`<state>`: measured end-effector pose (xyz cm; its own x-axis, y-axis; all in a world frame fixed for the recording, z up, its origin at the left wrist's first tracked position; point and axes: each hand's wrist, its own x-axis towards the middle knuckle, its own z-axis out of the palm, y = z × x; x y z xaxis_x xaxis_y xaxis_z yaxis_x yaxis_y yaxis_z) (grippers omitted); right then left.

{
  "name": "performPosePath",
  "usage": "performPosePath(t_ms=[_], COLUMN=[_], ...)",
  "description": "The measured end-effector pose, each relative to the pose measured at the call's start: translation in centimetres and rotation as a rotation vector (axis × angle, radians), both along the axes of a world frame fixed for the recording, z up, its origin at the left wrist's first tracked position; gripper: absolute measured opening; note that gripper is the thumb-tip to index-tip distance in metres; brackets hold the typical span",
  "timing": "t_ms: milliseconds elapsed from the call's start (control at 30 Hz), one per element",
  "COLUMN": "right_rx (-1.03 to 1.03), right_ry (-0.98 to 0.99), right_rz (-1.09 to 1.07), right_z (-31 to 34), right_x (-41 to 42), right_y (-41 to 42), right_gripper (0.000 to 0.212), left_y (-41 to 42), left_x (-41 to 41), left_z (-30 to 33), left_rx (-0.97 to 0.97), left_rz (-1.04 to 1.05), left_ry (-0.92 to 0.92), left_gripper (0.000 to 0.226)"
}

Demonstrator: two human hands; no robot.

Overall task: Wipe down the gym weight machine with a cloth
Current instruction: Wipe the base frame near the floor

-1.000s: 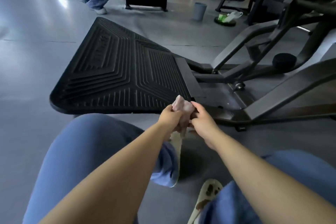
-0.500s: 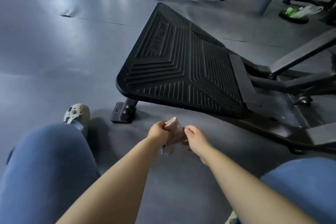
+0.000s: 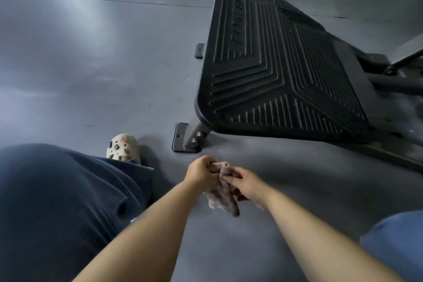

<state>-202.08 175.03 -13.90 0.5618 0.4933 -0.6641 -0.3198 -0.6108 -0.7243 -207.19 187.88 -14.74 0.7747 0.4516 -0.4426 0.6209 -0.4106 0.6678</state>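
Now that both hands have drawn back from the ribbed footplate [image 3: 281, 75], left hand [image 3: 199, 170] and right hand [image 3: 248, 184] pinch the cloth [image 3: 223, 194] between them, refolding; wiping is paused.

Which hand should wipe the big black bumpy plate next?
Probably the right hand. It sits on the same side as the black ribbed footplate and already pinches the cloth. The left hand grips the cloth too, but it would have to reach across.
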Motion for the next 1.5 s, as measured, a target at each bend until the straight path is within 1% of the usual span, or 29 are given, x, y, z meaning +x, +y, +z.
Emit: performPosePath(t_ms=[67,133,167,233,300,367,400,467,500,567,667,767,800,867,900,933,1000,1033,1133,1167,1233,1300,1333,1400,1433,1500], right_rx=[-0.005,-0.012,-0.021,-0.036,-0.01,0.03,0.038,0.046,0.054,0.11,0.193,0.162,0.142,0.08,0.061,0.085,0.168,0.185,0.126,0.143,0.172,0.139,0.131,0.136,0.144,0.155], right_ry=[-0.036,-0.06,-0.074,-0.086,-0.054,-0.025,-0.023,-0.043,-0.056,-0.05,-0.031,-0.07,-0.097,-0.138,-0.141,-0.114,-0.025,-0.018,-0.145,-0.152,-0.171,-0.219,-0.233,-0.238,-0.278,-0.361], right_rz=[-0.046,-0.151,-0.211,-0.333,-0.426,-0.484,-0.512,-0.574,-0.607,-0.685,-0.747,-0.767,-0.787,-0.855,-0.906,-0.986,-1.175,-1.244,-1.347,-1.41,-1.534,-1.585,-1.609,-1.689,-1.702,-1.674], right_z=[0.2,0.2,0.1,0.0,0.1,0.3,0.4,0.5,0.7,1.1,2.5,3.5,3.8,3.9,4.0,3.8,3.4,3.0,2.1,2.2,1.9,1.1,1.0,1.4,1.7,2.0], right_x=[-0.8,-1.4,-1.7,-2.3,-2.9,-3.5,-3.8,-4.4,-4.7,-5.3,-6.3,-7.0,-7.1,-7.1,-7.1,-6.9,-6.7,-6.5,-5.5,-5.1,-4.1,-2.8,-2.2,-1.1,-0.5,0.7], right_y=[1.8,3.4,4.1,5.5,6.8,8.1,8.7,9.7,10.2,11.2,13.2,15.5,16.2,17.5,18.2,18.7,19.6,19.8,19.4,19.1,18.6,18.8,18.9,19.4,19.7,20.4], right_gripper=[0.022,0.018,0.017,0.014,0.017,0.02,0.02,0.019,0.017,0.014,0.016,0.028,0.029,0.022,0.02,0.022,0.025,0.023,0.009,0.01,0.024,0.038,0.042,0.039,0.036,0.033], left_y=[1.9,3.6,4.4,5.8,6.9,8.0,8.5,9.7,10.2,11.1,12.4,13.7,14.1,14.6,14.9,15.3,16.0,16.4,17.4,17.6,17.8,18.0,18.1,18.3,18.5,18.9], left_x=[-0.6,-0.9,-1.0,-1.1,-1.0,-0.7,-0.6,-0.1,0.0,0.4,1.0,1.5,1.6,1.6,1.8,2.0,2.5,2.8,3.8,4.1,4.7,5.3,5.4,6.1,6.6,7.4], left_z=[-0.2,-0.3,-0.2,-0.1,-0.3,-0.6,-0.6,-0.7,-0.5,0.0,1.0,1.8,2.2,2.8,3.0,3.3,4.0,4.2,4.3,4.4,4.8,5.3,5.4,5.3,5.0,4.7], left_rx=[0.05,0.075,0.067,0.032,0.021,-0.031,-0.058,-0.045,-0.015,0.039,0.035,-0.033,-0.042,-0.048,-0.05,-0.04,0.055,0.125,0.353,0.427,0.547,0.609,0.611,0.593,0.585,0.587], left_rz=[-0.033,-0.069,-0.08,-0.09,-0.116,-0.145,-0.162,-0.22,-0.257,-0.301,-0.323,-0.394,-0.429,-0.491,-0.512,-0.542,-0.682,-0.775,-1.069,-1.155,-1.275,-1.322,-1.323,-1.318,-1.323,-1.345], left_ry=[0.009,-0.005,-0.025,-0.065,-0.076,-0.078,-0.077,-0.08,-0.088,-0.082,-0.077,-0.109,-0.117,-0.111,-0.113,-0.111,-0.105,-0.095,-0.071,-0.054,-0.027,-0.003,0.013,0.047,0.06,0.077], left_gripper=[0.023,0.012,0.008,0.006,0.017,0.028,0.025,0.008,0.008,0.024,0.03,0.033,0.033,0.033,0.032,0.033,0.04,0.046,0.061,0.065,0.07,0.074,0.075,0.075,0.074,0.075])
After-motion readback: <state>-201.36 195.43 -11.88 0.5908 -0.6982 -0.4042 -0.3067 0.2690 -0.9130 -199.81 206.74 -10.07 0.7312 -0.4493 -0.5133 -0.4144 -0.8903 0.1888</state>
